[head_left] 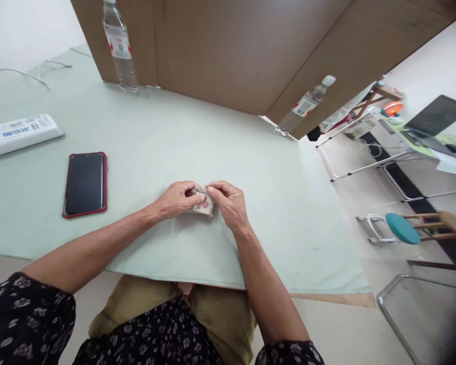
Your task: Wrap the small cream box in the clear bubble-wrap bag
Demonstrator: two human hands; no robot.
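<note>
A small pale box-shaped packet (203, 206) with a reddish print rests low over the table near its front edge. Its edges look shiny, as if in clear film. My left hand (179, 197) grips it from the left, thumb across its upper face. At its top right corner, my right hand (230, 202) has thumb and forefinger pinched together. Whatever sits between those fingertips is too small to make out. The packet's far side is hidden behind my fingers.
A red-cased phone (85, 184) and a white device (26, 134) lie to the left on the green cloth (155, 137). Water bottles (120, 50) (306, 106) stand before a tall cardboard panel (220, 50). Stools (403, 228) and a laptop table (421, 147) are at right.
</note>
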